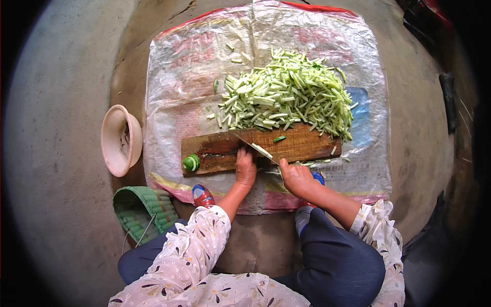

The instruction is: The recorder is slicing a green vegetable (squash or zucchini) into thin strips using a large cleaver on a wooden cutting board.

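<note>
My right hand is closed around the handle of a knife, whose blade slants up and left over a wooden cutting board. Pale green strips lie along the blade. Right beside the blade, my left hand has its fingertips down at the board; whether it holds anything there is hidden. Green-skinned vegetable slices rest at the board's left end, and a green skin piece lies near its middle. Beyond the board is a large heap of cut vegetable strips.
A flattened woven plastic sack lies beneath the board and heap. On the floor to the left are a pale plastic basin and a green woven basket with a wire handle. My shoes are at the sack's near edge.
</note>
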Action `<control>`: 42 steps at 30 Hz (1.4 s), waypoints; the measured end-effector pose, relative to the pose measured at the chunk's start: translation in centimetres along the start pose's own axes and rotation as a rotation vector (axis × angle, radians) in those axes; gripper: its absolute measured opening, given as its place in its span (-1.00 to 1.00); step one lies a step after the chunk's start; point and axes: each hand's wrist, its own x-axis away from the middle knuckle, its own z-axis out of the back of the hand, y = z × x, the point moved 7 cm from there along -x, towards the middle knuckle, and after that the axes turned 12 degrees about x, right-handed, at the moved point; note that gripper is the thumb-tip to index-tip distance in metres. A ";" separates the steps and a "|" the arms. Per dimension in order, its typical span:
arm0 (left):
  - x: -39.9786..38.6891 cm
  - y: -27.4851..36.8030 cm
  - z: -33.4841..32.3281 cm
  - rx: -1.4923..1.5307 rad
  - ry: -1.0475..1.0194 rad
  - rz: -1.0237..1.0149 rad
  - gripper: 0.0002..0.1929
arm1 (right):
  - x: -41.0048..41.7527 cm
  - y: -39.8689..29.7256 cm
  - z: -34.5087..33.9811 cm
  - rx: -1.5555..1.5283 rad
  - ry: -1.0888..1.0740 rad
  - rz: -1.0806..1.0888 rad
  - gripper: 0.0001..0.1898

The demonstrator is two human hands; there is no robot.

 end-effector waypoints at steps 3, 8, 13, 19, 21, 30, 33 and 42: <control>0.2 -0.4 -0.2 -0.030 -0.021 0.022 -0.66 | -0.8 0.1 -1.3 -0.009 -0.002 -0.021 -0.84; 0.7 -0.8 -0.4 -0.002 -0.030 0.051 -0.66 | -3.5 -0.1 -1.8 -0.016 0.013 -0.036 -0.80; 0.6 -0.6 0.0 0.015 -0.001 0.011 -0.65 | -2.5 0.0 -0.3 -0.041 0.097 0.012 -0.80; 0.6 -0.7 0.0 0.047 -0.012 0.051 -0.66 | -1.0 -0.7 0.0 -0.023 -0.037 -0.006 -0.86; 0.6 -0.6 0.1 0.036 0.006 0.039 -0.64 | -1.3 -1.2 -0.5 -0.020 -0.024 -0.017 -0.85; 0.3 0.3 0.2 0.063 0.041 -0.003 -0.78 | -2.4 0.5 -0.8 0.026 0.116 -0.012 -0.83; -0.1 -0.3 2.3 0.088 0.229 0.072 -0.81 | -1.8 0.8 1.6 0.072 0.205 0.016 -0.85; -9.6 6.9 6.1 0.361 0.292 0.038 -0.86 | -3.3 3.9 5.8 0.296 0.373 0.037 -0.78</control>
